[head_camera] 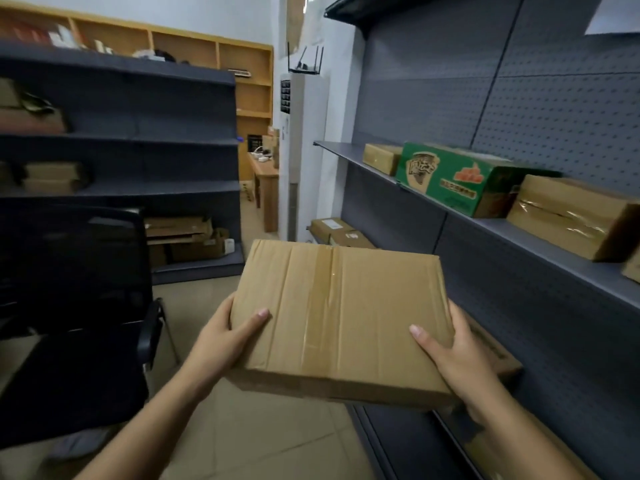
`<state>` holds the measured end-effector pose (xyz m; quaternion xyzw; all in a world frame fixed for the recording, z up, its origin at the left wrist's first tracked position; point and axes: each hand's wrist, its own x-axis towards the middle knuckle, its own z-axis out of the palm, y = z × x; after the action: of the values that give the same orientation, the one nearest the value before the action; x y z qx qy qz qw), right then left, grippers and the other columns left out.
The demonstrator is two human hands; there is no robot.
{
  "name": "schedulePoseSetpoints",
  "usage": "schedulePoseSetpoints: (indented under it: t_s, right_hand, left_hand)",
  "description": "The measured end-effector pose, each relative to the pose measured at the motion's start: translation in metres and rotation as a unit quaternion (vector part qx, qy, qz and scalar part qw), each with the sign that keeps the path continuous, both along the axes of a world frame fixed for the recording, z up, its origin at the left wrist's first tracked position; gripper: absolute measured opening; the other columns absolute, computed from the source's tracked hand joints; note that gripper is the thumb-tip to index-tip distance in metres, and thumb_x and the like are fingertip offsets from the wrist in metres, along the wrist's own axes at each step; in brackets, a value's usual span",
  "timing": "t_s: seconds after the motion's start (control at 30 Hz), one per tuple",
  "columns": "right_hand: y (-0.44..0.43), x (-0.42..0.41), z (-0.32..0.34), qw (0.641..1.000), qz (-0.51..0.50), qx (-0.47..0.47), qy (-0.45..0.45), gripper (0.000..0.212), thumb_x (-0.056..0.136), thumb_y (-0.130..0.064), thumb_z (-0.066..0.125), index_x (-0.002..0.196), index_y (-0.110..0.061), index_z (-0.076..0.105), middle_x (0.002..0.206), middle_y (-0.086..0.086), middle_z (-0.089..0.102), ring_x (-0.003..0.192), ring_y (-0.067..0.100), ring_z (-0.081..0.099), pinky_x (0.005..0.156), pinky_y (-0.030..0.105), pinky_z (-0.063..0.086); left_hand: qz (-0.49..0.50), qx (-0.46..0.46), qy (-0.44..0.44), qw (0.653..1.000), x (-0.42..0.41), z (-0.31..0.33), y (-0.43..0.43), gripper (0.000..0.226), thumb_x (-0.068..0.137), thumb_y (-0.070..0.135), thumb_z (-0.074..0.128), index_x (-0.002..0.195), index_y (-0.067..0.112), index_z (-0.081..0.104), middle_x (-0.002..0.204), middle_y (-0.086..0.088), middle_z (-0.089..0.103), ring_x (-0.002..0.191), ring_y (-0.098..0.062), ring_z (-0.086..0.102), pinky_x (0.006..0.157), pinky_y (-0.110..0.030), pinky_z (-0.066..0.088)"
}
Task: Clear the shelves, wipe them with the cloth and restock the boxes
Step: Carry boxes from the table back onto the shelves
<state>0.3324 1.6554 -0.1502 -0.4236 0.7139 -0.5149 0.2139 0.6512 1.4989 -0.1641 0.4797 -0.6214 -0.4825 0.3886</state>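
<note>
Flat taped cardboard box (341, 320) is being held at about waist height in the aisle, just off the right-hand shelving and not touching it. It is being gripped at its near left corner by the left hand (225, 336), thumb on top and fingers wrapped underneath. The right hand (457, 355) is clamped the same way on the near right corner. The middle shelf (502, 232) is being occupied by three visible cartons: a small brown box (381, 157) at the far end, a green printed carton (446, 178) beside it, and a taped brown box (571, 216) nearest, with the corner of one more at the frame edge. More cartons (343, 232) are being stored on the low shelf further down, and another is partly hidden under the right hand. No wiping is being done; both hands are taken up by the box. A grey rag-like item (76, 445) is lying on the floor near the black office chair (69, 271); whether it is the cloth cannot be told. Whether this box is being pulled off or put back cannot be told either. Judgement: the task is being left well short of done. Either the middle shelf is being cleared with several cartons to go, or restocking is being carried out partway. Stock is also being kept on the far shelving unit (138, 140).
</note>
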Motion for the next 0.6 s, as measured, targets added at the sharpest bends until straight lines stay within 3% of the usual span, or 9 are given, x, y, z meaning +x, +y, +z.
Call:
schedulePoseSetpoints:
  t_s: [0.23,0.4,0.6]
  right_hand:
    - [-0.089,-0.014,-0.001,0.997,0.078,-0.004,-0.007,0.073,0.084,-0.048,0.074,0.144,-0.047,0.033,0.127,-0.020,0.056,0.110,0.000,0.056,0.084,0.028,0.047]
    - [-0.156,-0.013,-0.006,0.995,0.099,0.010,0.022,0.091,0.081,-0.056,0.073,0.156,-0.040,0.024,0.132,-0.013,0.055,0.114,0.008,0.056,0.088,0.031,0.045]
    - [-0.245,-0.002,-0.009,0.993,0.111,0.023,0.014,0.094,0.081,-0.060,0.073,0.157,-0.037,0.023,0.135,-0.011,0.054,0.118,0.012,0.056,0.094,0.036,0.046]
  left_hand:
    - [0.058,0.000,0.008,0.998,0.007,-0.003,-0.038,0.058,0.084,0.058,0.068,0.135,0.043,0.046,0.120,0.017,0.060,0.106,-0.005,0.060,0.080,-0.027,0.048]
    - [0.087,0.003,0.006,0.996,0.019,-0.006,-0.085,0.066,0.083,0.060,0.069,0.142,0.038,0.046,0.120,0.014,0.061,0.106,-0.009,0.061,0.079,-0.029,0.050]
    - [0.098,-0.001,0.005,0.995,0.032,-0.012,-0.167,0.069,0.081,0.062,0.069,0.141,0.036,0.047,0.121,0.012,0.063,0.107,-0.011,0.063,0.083,-0.032,0.052]
